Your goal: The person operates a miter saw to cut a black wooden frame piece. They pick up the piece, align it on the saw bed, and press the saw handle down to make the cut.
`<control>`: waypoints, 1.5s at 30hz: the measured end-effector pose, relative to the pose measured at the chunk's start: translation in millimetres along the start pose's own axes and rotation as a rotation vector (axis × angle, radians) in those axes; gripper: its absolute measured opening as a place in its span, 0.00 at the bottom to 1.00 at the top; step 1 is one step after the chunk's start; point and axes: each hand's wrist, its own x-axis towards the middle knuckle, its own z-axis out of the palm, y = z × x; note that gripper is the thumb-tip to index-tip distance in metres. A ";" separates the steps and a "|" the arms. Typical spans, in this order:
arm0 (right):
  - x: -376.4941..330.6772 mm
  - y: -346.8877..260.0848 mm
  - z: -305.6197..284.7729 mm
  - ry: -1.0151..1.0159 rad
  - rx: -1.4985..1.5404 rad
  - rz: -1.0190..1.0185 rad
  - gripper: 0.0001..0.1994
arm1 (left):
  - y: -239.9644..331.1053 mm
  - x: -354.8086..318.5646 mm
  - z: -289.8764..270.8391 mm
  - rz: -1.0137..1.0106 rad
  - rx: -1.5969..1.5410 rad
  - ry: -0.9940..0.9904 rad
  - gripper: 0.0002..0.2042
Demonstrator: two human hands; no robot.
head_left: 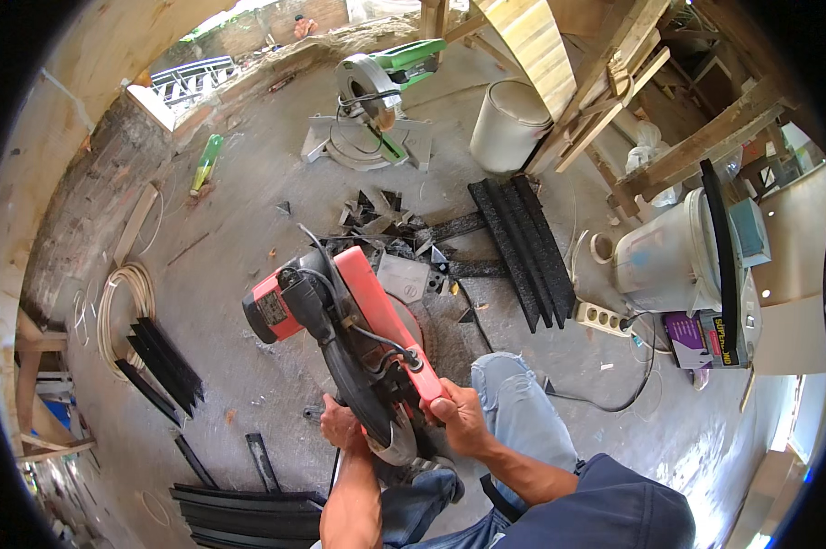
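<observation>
Red miter saw [373, 302] at the centre, just beyond the person's legs [523, 398], with dark offcuts [373, 212] on its far side. The right hand [458, 418] has its fingers curled closed around the saw's handle [426, 377]; the left hand [341, 423] lies low at the saw's near left, its finger spread and any hold impossible to tell. Sound practice would seem to require even pressure on the handle, left fingers well outside the cutting line.
</observation>
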 end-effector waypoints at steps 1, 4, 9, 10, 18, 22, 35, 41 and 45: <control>-0.3 0.4 -0.3 -0.003 0.000 0.003 0.31 | 0.7 -0.4 0.0 0.001 -0.001 0.000 0.28; 0.1 0.8 0.8 -0.015 0.017 0.002 0.31 | -3.4 1.4 2.5 0.003 -0.004 0.002 0.28; 0.1 5.9 -1.8 -0.018 -0.014 -0.016 0.31 | 1.2 -1.5 -1.6 0.002 0.007 0.007 0.28; 0.2 5.7 -1.1 -0.020 -0.013 -0.013 0.31 | 2.5 -2.0 -3.8 0.002 0.004 0.001 0.27; -0.4 2.9 -0.8 -0.016 0.010 -0.007 0.30 | 1.1 -0.1 2.2 0.016 0.009 0.021 0.25; -0.2 4.5 -1.4 -0.005 -0.013 -0.021 0.30 | -10.8 -5.3 7.8 0.054 0.013 0.028 0.24; 0.5 7.0 -1.5 -0.019 -0.029 -0.058 0.28 | -22.0 6.1 25.8 0.130 0.011 0.079 0.23; -0.4 7.9 -3.3 -0.025 -0.057 -0.055 0.29 | -24.4 8.1 32.0 0.141 0.012 0.107 0.23; -1.2 12.5 -3.6 -0.017 -0.049 -0.044 0.29 | -23.8 5.6 28.5 0.213 -0.035 0.122 0.26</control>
